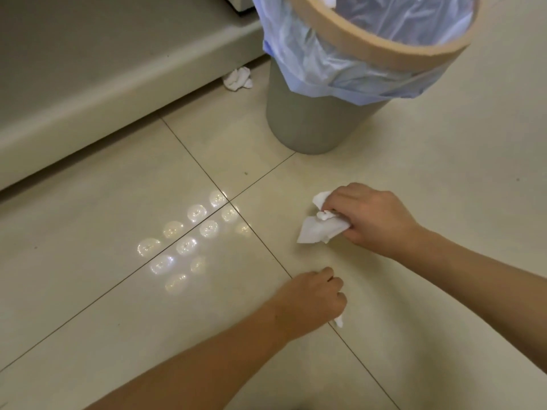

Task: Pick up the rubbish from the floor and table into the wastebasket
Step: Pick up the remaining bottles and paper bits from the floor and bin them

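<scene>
1. White tissue paper, crumpled and limp, bunches in the right hand (370, 220), whose fingers curl round one wad (321, 229) just above the tiled floor (444, 173); loose corners stick out on the thumb side.
2. Low over the floor nearer the camera, the left hand (313, 300) is curled, a small scrap of tissue (339, 321) showing beneath its knuckles; it appears to pinch the scrap, though the fingertips are hidden.
3. Another crumpled tissue (238, 79) lies on the floor against the base of a grey cabinet (118, 69), just beside the wastebasket (307, 125).
4. That wastebasket, grey with a tan rim ring and a pale blue liner bag (310, 63), stands beyond both hands; something white already shows inside.
5. Such paper looks nearly weightless, soft and easily torn, so a gathering grip round the bulk of each wad should serve better than a tug at a corner.
</scene>
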